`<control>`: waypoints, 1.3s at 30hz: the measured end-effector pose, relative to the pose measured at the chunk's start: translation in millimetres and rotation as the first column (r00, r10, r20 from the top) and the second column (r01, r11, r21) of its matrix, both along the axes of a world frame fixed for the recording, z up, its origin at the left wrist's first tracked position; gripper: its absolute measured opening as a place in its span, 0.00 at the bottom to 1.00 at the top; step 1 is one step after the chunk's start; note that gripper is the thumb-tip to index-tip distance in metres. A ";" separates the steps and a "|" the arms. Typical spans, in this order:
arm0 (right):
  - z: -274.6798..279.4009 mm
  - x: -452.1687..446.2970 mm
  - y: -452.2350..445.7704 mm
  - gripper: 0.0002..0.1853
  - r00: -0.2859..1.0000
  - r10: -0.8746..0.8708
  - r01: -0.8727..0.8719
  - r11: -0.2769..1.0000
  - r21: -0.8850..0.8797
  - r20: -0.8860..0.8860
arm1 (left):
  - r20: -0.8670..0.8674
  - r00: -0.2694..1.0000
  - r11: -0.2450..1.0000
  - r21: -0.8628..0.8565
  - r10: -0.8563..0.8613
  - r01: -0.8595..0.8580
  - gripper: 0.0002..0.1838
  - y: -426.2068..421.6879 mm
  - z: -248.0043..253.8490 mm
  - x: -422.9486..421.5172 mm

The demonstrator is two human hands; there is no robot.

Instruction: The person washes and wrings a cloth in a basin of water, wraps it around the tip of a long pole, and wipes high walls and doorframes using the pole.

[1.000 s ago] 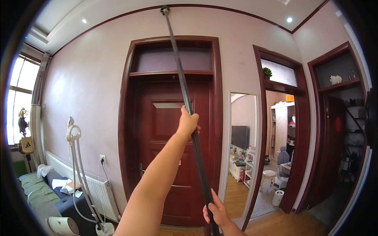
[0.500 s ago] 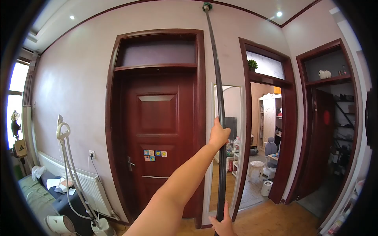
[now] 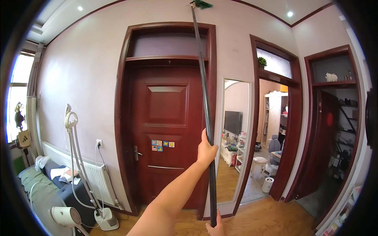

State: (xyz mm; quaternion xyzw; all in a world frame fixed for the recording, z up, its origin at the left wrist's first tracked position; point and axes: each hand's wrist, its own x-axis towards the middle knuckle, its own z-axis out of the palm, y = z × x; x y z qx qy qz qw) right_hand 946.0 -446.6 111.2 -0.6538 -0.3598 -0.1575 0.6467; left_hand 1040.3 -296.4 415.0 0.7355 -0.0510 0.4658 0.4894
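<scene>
The pole (image 3: 204, 94) is black, its fringed head (image 3: 203, 4) dark green. The door (image 3: 165, 106) is deep red-brown with multicoloured square stickers (image 3: 166, 143); the adjoining wall (image 3: 86, 59) is pale pinkish-grey. Flooring (image 3: 267, 220) shows honey-brown wood grain, the radiator (image 3: 94, 173) is white, and the bag (image 3: 24, 138) is tan with black slanted stripes.

passage: doorway (image 3: 295, 102) beside mirror (image 3: 228, 181) | obstacles: door frame (image 3: 212, 47) behind pole (image 3: 207, 106), stool (image 3: 258, 160) inside doorway, steamer (image 3: 107, 221) before radiator (image 3: 104, 184)
</scene>
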 end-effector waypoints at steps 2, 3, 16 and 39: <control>-23.0 -1.1 23.2 0.36 0.960 -0.140 0.149 0.989 -0.019 0.242 | -0.068 0.998 0.999 -0.052 0.000 -0.003 0.44 16.5 -2.5 -40.0; -26.2 -9.5 34.1 0.37 0.985 -0.069 0.077 0.996 -0.042 0.160 | -0.138 0.990 0.995 -0.103 -0.012 -0.002 0.44 28.7 -4.0 -54.3; -6.3 -111.5 134.2 0.41 0.917 0.261 -0.325 0.928 -0.184 -0.302 | 0.066 0.998 0.960 -0.279 0.024 -0.004 0.46 193.9 -26.3 -158.6; 20.6 -103.0 89.8 0.33 0.862 0.450 -0.446 0.892 0.075 -0.234 | 0.038 0.997 0.961 -0.268 -0.065 0.073 0.26 153.8 113.5 -125.7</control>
